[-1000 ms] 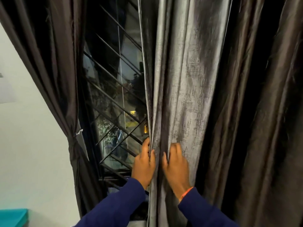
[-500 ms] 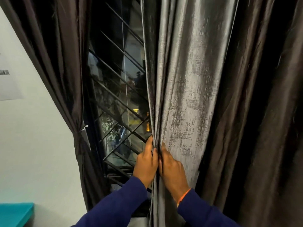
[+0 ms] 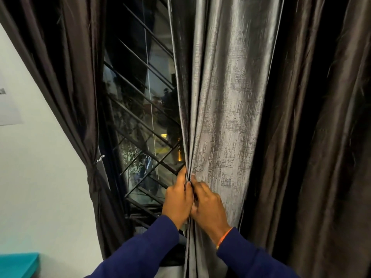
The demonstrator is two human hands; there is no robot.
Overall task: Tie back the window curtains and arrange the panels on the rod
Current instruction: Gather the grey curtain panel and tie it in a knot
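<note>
The big dark curtain on the right (image 3: 230,97) hangs loose and is not tied, so it looks like about half the job is left, while the dark curtain on the left (image 3: 76,77) is already pulled to the wall and held by a small tie (image 3: 93,173) near its middle. Between them the window with slanted bars (image 3: 140,121) shows the dark outside. The left hand (image 3: 177,201) and right hand (image 3: 208,205) sit close together, touching, low on the right curtain's near edge, and both pinch its folds together, ready to gather it.
</note>
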